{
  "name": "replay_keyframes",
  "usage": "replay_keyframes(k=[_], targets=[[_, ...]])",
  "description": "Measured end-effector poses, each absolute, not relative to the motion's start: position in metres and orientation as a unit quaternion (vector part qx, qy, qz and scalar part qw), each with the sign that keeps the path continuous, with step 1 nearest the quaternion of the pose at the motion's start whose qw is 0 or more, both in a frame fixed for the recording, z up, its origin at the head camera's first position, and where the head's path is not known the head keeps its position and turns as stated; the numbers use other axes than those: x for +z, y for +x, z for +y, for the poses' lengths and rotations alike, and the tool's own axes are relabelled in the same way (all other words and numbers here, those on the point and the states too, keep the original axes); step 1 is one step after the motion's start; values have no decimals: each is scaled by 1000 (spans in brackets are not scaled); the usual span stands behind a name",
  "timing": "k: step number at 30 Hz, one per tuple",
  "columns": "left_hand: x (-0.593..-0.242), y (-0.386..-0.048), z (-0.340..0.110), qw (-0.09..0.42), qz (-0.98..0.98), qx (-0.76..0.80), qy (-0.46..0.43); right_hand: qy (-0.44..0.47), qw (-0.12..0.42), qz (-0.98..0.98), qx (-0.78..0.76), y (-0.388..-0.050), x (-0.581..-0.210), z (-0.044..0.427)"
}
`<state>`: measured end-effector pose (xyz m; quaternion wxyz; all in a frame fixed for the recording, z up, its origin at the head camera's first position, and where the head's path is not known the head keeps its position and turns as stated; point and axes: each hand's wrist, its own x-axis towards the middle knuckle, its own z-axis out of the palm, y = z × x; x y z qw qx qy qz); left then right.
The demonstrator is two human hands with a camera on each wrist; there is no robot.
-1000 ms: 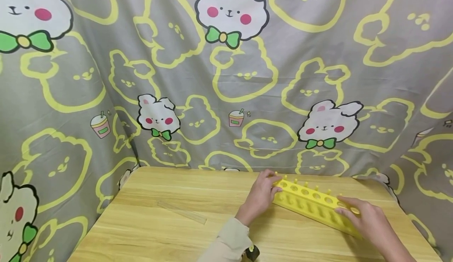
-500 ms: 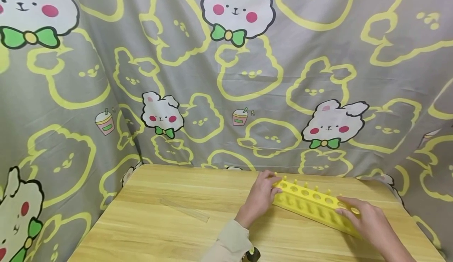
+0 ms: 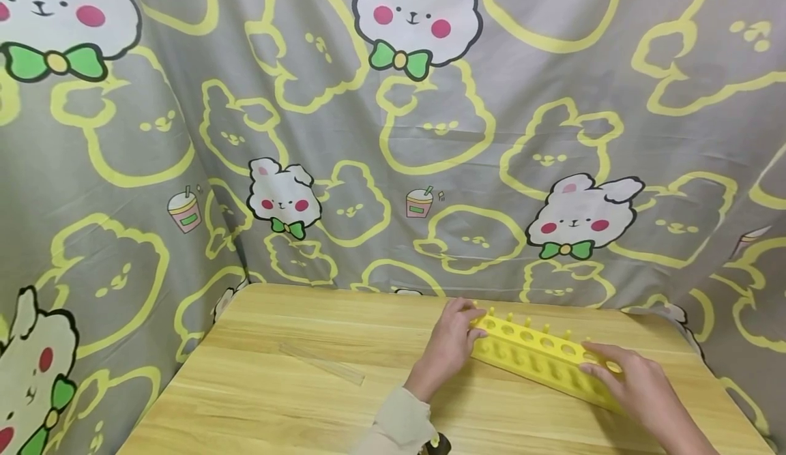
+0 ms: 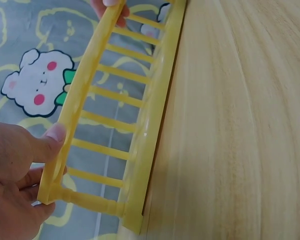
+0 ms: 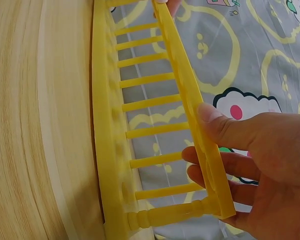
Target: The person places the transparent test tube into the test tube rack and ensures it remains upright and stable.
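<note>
You apparently steadied the rack (image 3: 535, 361) on the table's (image 3: 245, 400) right side, your left hand (image 3: 453, 335) and right hand (image 3: 638, 376) closed round its ends, fingers curled, the next move seemingly calling for matched grips.

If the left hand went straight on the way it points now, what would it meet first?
The yellow rack, whose end the left hand holds. Past that, probably the patterned curtain behind the table, though the gap is hard to judge.
</note>
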<state>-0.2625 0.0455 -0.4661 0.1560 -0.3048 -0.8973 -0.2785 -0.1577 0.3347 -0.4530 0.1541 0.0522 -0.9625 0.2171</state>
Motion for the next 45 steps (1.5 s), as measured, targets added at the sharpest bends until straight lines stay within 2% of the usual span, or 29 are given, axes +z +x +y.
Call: replay_keyframes(k=[15,29,37,45], targets=[[-468,-257,32,173,-896,-285,-291,59,137,-962,227,-162,-454,324],[-463,-253,19,138,-904,-302,-268,72,146,-960,229,-164,-454,313],[-462,-253,13,146,-900,-310,-269,84,154,-956,235,-167,-452,309],[-462,-250,6,144,-903,-313,-255,96,136,-955,244,-175,-448,305]])
